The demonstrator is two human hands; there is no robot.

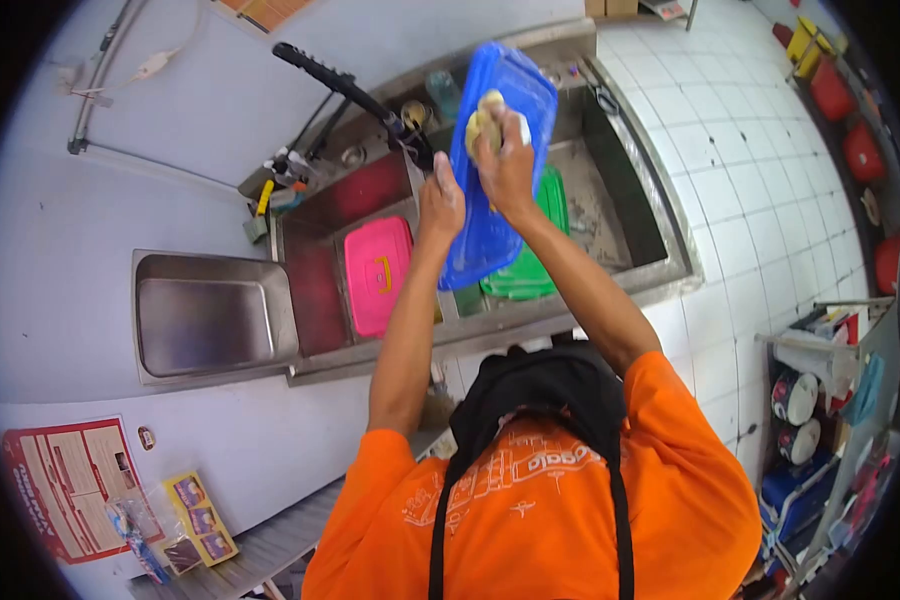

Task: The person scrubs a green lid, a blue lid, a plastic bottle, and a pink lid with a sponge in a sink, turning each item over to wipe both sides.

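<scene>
My left hand (442,205) grips the left edge of a blue plastic lid (485,225), its thumb pointing up along the rim. The lid is tilted upright above the sink. My right hand (510,165) is closed around a yellowish sponge (483,128) and presses it on the lid's face; white foam shows on the fingers. Below the blue lid, a green plastic lid (530,272) lies partly hidden, across the sink divider. In the left basin sits a pink lid (378,290) with a yellow handle.
A steel double sink (625,180) spans the front, with a black tap hose (325,75) over it. Bottles (290,168) stand at its back left corner. A steel tray (215,315) is at left; a loaded shelf rack (820,400) stands right.
</scene>
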